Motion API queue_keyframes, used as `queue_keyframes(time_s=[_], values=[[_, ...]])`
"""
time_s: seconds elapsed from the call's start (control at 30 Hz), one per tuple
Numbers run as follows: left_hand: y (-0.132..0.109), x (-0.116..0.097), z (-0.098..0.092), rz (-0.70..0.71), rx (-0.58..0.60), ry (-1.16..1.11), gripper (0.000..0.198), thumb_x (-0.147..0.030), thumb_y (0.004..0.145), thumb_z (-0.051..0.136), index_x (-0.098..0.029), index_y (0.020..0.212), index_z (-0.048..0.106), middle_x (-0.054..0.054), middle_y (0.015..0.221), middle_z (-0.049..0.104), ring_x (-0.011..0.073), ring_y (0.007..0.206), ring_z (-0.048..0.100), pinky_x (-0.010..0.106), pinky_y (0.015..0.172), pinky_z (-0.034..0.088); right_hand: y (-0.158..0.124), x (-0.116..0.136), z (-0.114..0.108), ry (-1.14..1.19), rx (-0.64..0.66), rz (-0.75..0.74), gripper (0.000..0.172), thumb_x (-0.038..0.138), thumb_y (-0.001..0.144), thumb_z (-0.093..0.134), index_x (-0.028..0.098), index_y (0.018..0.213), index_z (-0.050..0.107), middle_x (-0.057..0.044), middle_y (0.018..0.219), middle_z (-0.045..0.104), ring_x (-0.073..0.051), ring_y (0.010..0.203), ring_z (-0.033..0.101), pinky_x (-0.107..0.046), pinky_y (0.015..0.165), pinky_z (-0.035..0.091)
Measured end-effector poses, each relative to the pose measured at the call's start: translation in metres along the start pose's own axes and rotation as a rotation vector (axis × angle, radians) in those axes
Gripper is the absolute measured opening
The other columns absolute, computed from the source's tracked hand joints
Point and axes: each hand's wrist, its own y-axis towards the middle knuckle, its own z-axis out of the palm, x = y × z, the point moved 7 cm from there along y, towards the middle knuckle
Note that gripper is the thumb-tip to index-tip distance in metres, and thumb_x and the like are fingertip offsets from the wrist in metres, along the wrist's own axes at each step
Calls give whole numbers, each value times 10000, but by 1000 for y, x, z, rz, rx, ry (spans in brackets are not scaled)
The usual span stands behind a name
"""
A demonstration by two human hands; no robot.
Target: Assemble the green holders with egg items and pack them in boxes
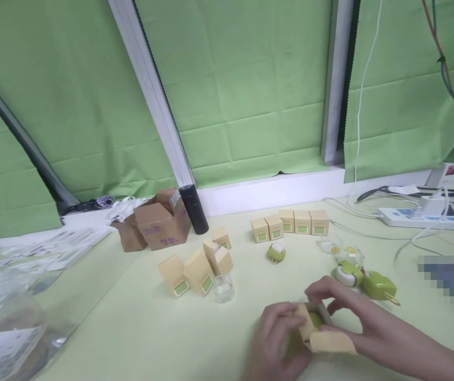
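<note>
Both my hands meet low in the middle of the head view over a small tan box with open flaps and a green item inside it. My left hand curls round the box's left side. My right hand grips its right side, fingers closed over the top flap. A row of several shut tan boxes with green labels stands further back. A green and white round gadget lies alone in front of that row. Two more green gadgets lie just beyond my right hand.
A loose group of tan boxes and a clear plastic cup sit to the left. Behind them are an open brown carton and a black cylinder. A white power strip with cables runs along the right. Plastic bags lie far left.
</note>
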Motion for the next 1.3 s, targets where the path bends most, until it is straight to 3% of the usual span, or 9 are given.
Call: queue_keyframes(time_s=[0.1, 0.23, 0.33, 0.47, 0.57, 0.7, 1.0, 1.17, 1.3], values=[[1, 3, 1, -90, 36, 1, 323, -94, 703, 682, -237, 980, 598, 100, 1220, 505, 251, 1115, 546, 390, 948, 458, -2, -12, 1, 76, -43, 16, 295, 446, 895, 498, 301, 1119, 623, -59, 1153, 636, -270, 1116, 561, -427, 983, 442], [5, -2, -1, -180, 31, -162, 160, -139, 728, 641, -205, 856, 571, 106, 1197, 517, 241, 1101, 554, 369, 938, 450, -6, -27, 14, 179, -2, -72, 503, 523, 883, 473, 300, 1333, 497, -70, 1426, 460, -319, 1325, 373, -498, 1080, 311], [7, -7, 0, -236, 30, -208, 65, -197, 767, 608, -204, 812, 561, 88, 1133, 556, 236, 1085, 548, 374, 937, 428, -3, -34, 21, 296, -99, -4, 567, 535, 863, 511, 277, 1365, 459, -89, 1415, 474, -321, 1303, 406, -470, 1047, 370], [2, 3, 5, -407, -2, -346, 339, -152, 727, 614, -211, 1038, 491, 84, 1163, 562, 232, 1120, 526, 405, 985, 382, 7, -34, 20, 416, -295, 86, 455, 521, 857, 538, 294, 1250, 563, -83, 1268, 592, -285, 1189, 523, -419, 979, 446], [-5, 13, 7, -545, -75, -420, 550, -153, 672, 653, -195, 1151, 386, 111, 1196, 550, 242, 1141, 511, 421, 1000, 366, 14, -34, 25, 415, -222, 109, 361, 541, 833, 557, 262, 1020, 688, -71, 1052, 674, -279, 1014, 605, -394, 878, 496], [-5, 13, 9, -614, -20, -392, 571, -168, 670, 657, -179, 1189, 421, 116, 1240, 543, 254, 1191, 479, 423, 1027, 342, 16, -39, 22, 452, -218, 137, 343, 547, 807, 581, 263, 953, 707, -56, 964, 683, -264, 915, 615, -343, 759, 513], [-1, 11, 7, -570, 41, -351, 606, -182, 704, 656, -194, 1260, 416, 97, 1291, 511, 244, 1208, 468, 412, 1033, 356, 16, -39, 24, 503, -252, 159, 328, 533, 762, 631, 255, 909, 723, -68, 1041, 671, -278, 977, 614, -354, 808, 508], [12, -10, 8, -332, 196, -130, 699, -164, 657, 729, -278, 1294, 464, 52, 1314, 481, 237, 1256, 414, 375, 1061, 331, 19, -48, 31, 680, -306, 227, 459, 485, 742, 663, 287, 1151, 603, -54, 1037, 673, -287, 1062, 599, -384, 862, 504], [47, -26, -25, -356, 240, 168, 604, -243, 703, 689, -233, 1275, 496, 58, 1133, 569, 215, 1077, 551, 337, 954, 436, 19, -63, 20, 741, -397, 257, 494, 527, 781, 599, 257, 1193, 563, -79, 1114, 640, -273, 1108, 584, -387, 936, 472]])
